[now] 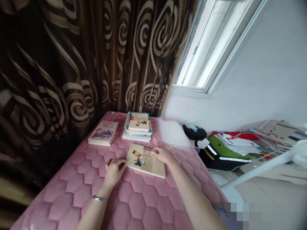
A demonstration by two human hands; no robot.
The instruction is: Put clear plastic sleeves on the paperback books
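Note:
A cream paperback book [146, 160] with cartoon figures on its cover lies flat on the pink quilted mattress [141, 195], slightly turned. My left hand [114, 171], with a silver bangle at the wrist, pinches the book's left edge between thumb and fingers. On the far right part of the cover rests my right hand [164, 155], its fingers curled over the book's back edge. Behind the book stands a stack of books [137, 135], topped by a smaller cream book [139, 122]. Left of that stack lies a lower pile of pinkish books [103, 133].
Brown swirl-patterned curtains [124, 57] hang behind the mattress. A clear plastic sheet [174, 134] lies at its back right. Beyond the right edge are a black-and-green bag [220, 151], piled papers [237, 143] and a slanting white pole [259, 172]. A window [208, 44] is above.

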